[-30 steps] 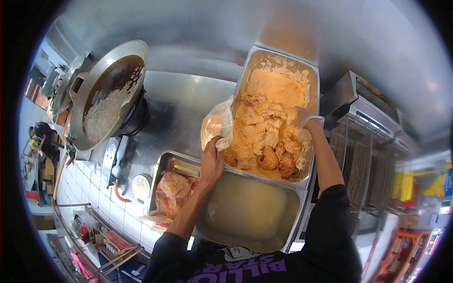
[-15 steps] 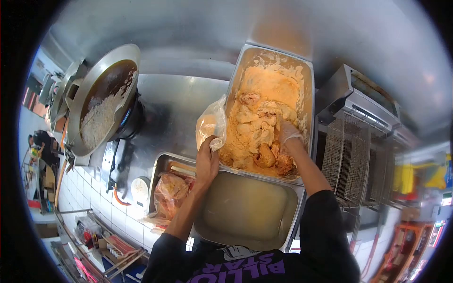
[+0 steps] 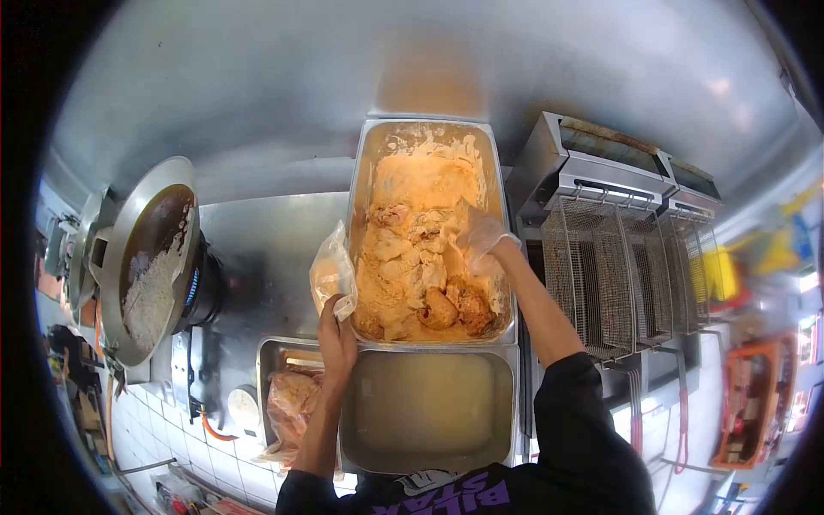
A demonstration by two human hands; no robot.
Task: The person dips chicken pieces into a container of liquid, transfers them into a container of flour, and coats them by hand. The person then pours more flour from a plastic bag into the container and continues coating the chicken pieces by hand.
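Observation:
My left hand (image 3: 336, 336) is closed on the end of a clear plastic bag (image 3: 332, 273) beside the left wall of a deep metal tray (image 3: 364, 163). Orange-tinted flour (image 3: 429, 180) and coated chicken pieces (image 3: 422, 266) fill the tray. My right hand (image 3: 486, 240), in a clear plastic glove, is over the tray's right side; its fingers are too blurred to read. Two darker orange chicken pieces (image 3: 439, 309) lie near the tray's front right corner. Nearer me is a tray of cloudy liquid (image 3: 425, 399).
At left, a large wok (image 3: 154, 275) with dark liquid and pale grains sits on a burner. Bagged meat (image 3: 293, 399) lies in a metal tray beside a round white scale (image 3: 244, 406). Wire fryer baskets (image 3: 588, 275) hang at right. Steel wall behind.
The view has shifted, so the trays appear further left and lower. My right hand has moved up and back within the flour tray. My left hand still holds the bag.

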